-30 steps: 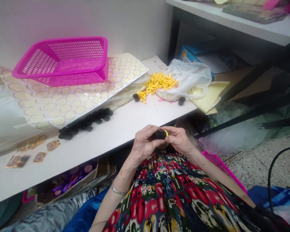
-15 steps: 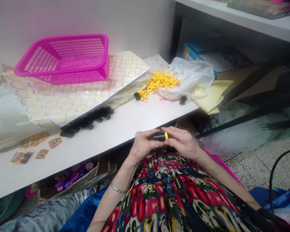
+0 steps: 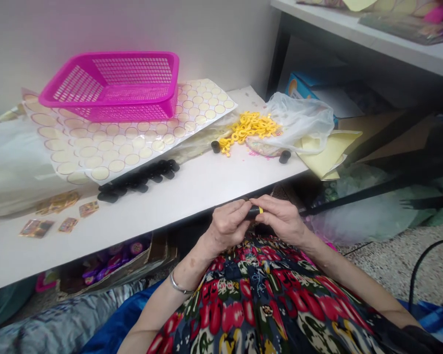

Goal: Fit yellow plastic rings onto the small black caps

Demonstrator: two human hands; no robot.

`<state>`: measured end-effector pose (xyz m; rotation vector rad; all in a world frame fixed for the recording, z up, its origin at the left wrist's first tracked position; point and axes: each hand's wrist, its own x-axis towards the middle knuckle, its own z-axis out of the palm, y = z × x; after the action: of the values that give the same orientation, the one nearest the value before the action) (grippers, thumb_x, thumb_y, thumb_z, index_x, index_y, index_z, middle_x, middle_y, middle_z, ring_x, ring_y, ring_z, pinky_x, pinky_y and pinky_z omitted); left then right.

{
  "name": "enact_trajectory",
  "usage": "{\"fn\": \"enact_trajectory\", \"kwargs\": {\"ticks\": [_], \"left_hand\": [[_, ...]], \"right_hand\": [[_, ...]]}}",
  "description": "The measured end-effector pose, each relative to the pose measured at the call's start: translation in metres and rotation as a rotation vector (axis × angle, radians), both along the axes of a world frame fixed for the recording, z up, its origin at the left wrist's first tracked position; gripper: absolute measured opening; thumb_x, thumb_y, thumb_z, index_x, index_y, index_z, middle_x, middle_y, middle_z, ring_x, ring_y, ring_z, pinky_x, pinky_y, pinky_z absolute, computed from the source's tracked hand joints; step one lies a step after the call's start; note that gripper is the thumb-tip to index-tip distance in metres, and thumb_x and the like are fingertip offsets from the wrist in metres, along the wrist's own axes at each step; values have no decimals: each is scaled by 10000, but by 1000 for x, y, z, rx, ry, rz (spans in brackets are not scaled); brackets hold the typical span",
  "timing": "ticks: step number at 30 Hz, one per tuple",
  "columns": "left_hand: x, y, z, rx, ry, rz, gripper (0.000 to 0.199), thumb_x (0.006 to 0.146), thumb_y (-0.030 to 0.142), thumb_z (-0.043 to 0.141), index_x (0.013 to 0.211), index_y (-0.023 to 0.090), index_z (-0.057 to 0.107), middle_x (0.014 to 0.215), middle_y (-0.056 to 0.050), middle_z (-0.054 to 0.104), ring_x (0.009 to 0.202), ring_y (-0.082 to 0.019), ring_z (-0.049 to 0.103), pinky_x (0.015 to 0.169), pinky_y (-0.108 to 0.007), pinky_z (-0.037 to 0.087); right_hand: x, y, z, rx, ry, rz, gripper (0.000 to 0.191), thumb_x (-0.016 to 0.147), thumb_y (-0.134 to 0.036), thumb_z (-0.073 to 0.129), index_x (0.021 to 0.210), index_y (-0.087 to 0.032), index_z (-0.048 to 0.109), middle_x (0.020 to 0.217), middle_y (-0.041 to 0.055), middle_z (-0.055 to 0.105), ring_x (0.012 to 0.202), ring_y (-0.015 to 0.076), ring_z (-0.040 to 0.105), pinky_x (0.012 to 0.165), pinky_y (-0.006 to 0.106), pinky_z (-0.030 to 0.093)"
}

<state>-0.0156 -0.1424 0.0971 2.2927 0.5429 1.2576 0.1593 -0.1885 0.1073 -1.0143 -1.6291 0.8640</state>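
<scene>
Cylinder (image 3: pixel 253 213) more covered by L hand (image 3: pixel 227 226)

Vs. half a sec ago, L hand has closed further over the black body, so less of it shows. Yellow band (image 3: pixel 261 210) at its R end is still exposed, btwn the two hands. View's shifted a bit; layout on the table (image 3: pixel 203 174) looks the same. Prob. means a grip reset, w/ work on this pc. not done: neither hand has let go.

Pose: both hands low, just off the table's near edge, over the patterned top (image 3: pixel 243 305), fingertips nearly meeting. L hand: fingers curled round the cylinder, knuckles up, bangle (image 3: pixel 180 285) on forearm near wrist. R hand (image 3: pixel 282 219): thumb & index narrowed on the yellow end; exact contact partly hidden. Pile of yellow pcs. (image 3: pixel 253 125) and row of black pcs. (image 3: pixel 140 179) lie on the table, well apart from both hands.
</scene>
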Motion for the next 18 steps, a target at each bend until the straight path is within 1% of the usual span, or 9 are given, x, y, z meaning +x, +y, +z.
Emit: {"fn": "enact_trajectory", "kwargs": {"ticks": [2,6,7,9,11,12,13,16,18], "left_hand": [[1,1,-3,-71,8,-13,380,744,153,599,1123,174,586,898,-85,676,789,-139,638,695,-236,524],[2,1,-16,-417,35,48,263,745,255,628,997,187,655,801,-42,666,716,-121,612,676,-224,501],[0,2,-20,-483,65,51,276,729,274,644,990,187,659,794,-36,660,715,-122,604,677,-228,496],[-9,9,-31,-566,151,5,439,625,333,730,1030,185,644,839,-37,646,743,-136,593,676,-235,489],[-27,22,-41,-591,186,65,563,516,369,787,1022,170,642,902,-53,626,790,-156,582,688,-247,483],[-39,30,-46,-589,171,174,557,497,372,793,992,160,648,916,-59,616,800,-162,576,692,-255,480],[-53,40,-50,-587,133,342,487,524,365,776,945,153,655,904,-60,608,787,-158,570,691,-260,477],[-94,72,-61,-559,53,930,319,657,334,646,919,151,634,817,-37,585,668,-130,537,675,-280,466],[-114,94,-64,-507,57,1146,303,696,340,583,931,151,616,804,-38,573,667,-140,534,696,-291,458]], "right_hand": [[-2,0,2,-161,72,-4,307,801,-276,571,1088,-183,625,885,44,622,727,130,582,656,268,493],[-10,7,-5,-515,140,9,362,801,-318,549,1130,-171,586,826,19,641,645,120,584,623,255,486],[-12,11,-12,-552,131,36,370,791,-322,555,1126,-168,582,822,17,648,676,131,590,642,258,483],[-15,18,-30,-567,92,81,348,779,-322,546,1086,-163,588,897,31,657,772,159,601,702,273,478],[-15,26,-53,-551,-43,58,331,774,-317,519,1059,-159,581,931,46,655,811,180,602,730,293,470],[-15,30,-65,-532,-173,3,314,768,-315,511,1032,-161,586,919,52,653,804,188,601,734,302,464],[-14,33,-77,-517,-327,-38,300,763,-307,506,1016,-168,589,935,60,650,824,198,598,759,312,453],[-17,45,-101,-543,-763,-67,248,766,-260,484,960,-170,610,962,105,652,917,239,594,797,327,425],[-25,54,-107,-593,-973,-24,229,779,-216,453,901,-150,636,950,151,660,938,266,601,783,334,427]]}}
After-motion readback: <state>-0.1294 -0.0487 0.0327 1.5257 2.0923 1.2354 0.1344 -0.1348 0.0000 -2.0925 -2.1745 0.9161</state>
